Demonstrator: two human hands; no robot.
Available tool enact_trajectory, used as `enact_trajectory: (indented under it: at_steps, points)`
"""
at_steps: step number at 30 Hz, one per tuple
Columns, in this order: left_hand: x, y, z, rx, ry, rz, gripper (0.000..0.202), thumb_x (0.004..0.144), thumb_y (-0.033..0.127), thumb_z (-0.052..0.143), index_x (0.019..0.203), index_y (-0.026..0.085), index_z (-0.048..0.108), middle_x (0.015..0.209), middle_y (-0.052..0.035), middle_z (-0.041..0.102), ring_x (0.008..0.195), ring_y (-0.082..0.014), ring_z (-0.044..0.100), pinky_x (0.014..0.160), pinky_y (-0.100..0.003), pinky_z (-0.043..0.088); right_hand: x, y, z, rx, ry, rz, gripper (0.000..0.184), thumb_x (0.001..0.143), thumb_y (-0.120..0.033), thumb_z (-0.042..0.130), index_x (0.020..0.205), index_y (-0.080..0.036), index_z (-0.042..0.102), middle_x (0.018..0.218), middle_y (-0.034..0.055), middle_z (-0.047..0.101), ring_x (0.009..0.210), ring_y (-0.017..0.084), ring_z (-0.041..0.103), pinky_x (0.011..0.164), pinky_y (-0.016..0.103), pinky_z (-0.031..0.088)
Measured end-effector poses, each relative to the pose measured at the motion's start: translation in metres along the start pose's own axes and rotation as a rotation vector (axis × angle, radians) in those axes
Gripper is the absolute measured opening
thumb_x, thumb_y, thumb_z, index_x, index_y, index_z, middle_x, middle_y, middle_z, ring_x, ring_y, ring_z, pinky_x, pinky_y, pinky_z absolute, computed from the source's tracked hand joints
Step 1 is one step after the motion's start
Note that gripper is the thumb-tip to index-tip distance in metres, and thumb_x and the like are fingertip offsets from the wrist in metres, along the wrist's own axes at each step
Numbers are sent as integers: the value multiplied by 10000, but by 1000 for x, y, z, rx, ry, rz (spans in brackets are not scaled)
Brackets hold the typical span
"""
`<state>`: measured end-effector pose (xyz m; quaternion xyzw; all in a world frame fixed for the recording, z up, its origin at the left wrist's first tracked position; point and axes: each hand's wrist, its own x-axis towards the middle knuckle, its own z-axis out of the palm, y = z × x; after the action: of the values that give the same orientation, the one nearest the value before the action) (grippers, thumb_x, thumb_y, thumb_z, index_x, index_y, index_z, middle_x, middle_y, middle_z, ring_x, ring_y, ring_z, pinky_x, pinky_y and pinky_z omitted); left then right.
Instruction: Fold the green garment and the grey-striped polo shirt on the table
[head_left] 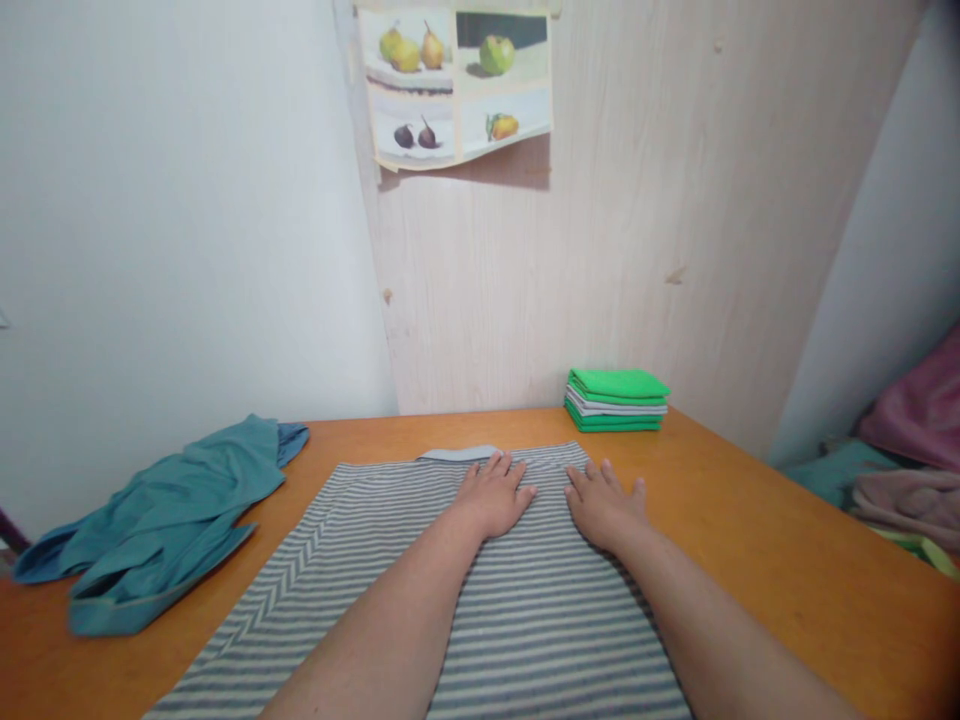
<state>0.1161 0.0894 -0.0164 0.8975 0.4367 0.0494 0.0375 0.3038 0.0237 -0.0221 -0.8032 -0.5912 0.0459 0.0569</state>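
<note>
A grey-and-white striped shirt [540, 620] lies spread flat on the orange-brown table, its plain grey collar [456, 454] at the far edge. My left hand [495, 497] rests palm down on the cloth just below the collar, fingers spread. Close to the shirt's far right corner, my right hand [606, 505] also presses flat on the fabric with its fingers apart. Neither hand grips anything. The near part of the shirt runs out of view, and my forearms cover some of it.
A crumpled teal shirt [187, 500] lies on the table [750, 540] at the left. At the back right stands a stack of folded green and grey cloths [616, 400]. Fruit pictures [456, 85] hang on the wall. Beyond the right edge are heaped fabrics [911, 500].
</note>
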Motion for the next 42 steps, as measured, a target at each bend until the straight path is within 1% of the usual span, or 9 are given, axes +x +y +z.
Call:
enact_trajectory:
  at_steps: [4,6,10,19,26,28,34,38,42]
  points:
    - [1,-1,2,-3,3,1,711,970,664,131,1534,272,319,1636,-71,220,1512,-279,142,1180,-577,169,-4,-7,-1,-14,109,-111,602,993,-377,218,1535,-142,334,1648,93,175,1522,285,41,1180,604,19]
    - [1,-1,3,-2,0,5,715,971,662,135,1537,264,315,1636,-77,216,1511,-282,145,1180,-579,169,-6,-10,-1,-9,95,-193,623,1000,-408,208,1542,-121,314,1645,104,183,1523,273,48,1199,546,20]
    - [1,-1,2,3,7,4,714,974,656,140,1537,256,318,1635,-80,219,1510,-281,152,1182,-574,174,-11,-14,1,-6,-38,-205,670,995,-487,193,1548,-124,300,1636,103,206,1513,294,120,1181,605,27]
    - [3,-2,4,9,22,13,706,978,646,161,1526,241,342,1624,-92,252,1503,-292,177,1178,-580,188,-12,-15,0,-19,-82,-155,681,990,-514,168,1564,-159,253,1647,100,156,1517,297,94,1146,678,13]
    - [0,0,4,49,141,110,587,1011,541,208,1484,249,397,1603,-75,313,1495,-270,203,1199,-566,131,-13,-17,-1,-5,-10,-177,675,992,-505,174,1556,-148,277,1641,96,186,1523,271,59,1156,654,-36]
    - [0,1,5,39,131,118,592,1011,548,192,1493,262,385,1607,-65,305,1499,-268,192,1199,-561,138,-12,-17,0,0,-1,-177,707,988,-549,154,1560,-149,262,1644,98,172,1524,274,48,1153,659,-39]
    - [0,1,7,8,32,68,675,987,624,163,1516,256,361,1610,-85,294,1499,-285,197,1192,-573,151,-10,-12,2,7,-78,-144,781,956,-657,130,1566,-183,250,1650,89,142,1519,303,81,1137,696,15]
    - [-1,2,5,-3,31,68,704,979,645,140,1523,253,353,1616,-83,278,1502,-280,188,1196,-571,139,-13,-13,0,0,-33,-142,748,974,-607,150,1552,-153,288,1639,104,189,1517,300,97,1145,681,-5]
    - [-3,3,4,-16,41,58,733,965,678,108,1518,268,360,1617,-73,276,1504,-275,183,1194,-570,146,-16,-20,-2,-2,81,-166,702,992,-515,206,1543,-91,305,1625,135,233,1516,289,112,1192,572,-4]
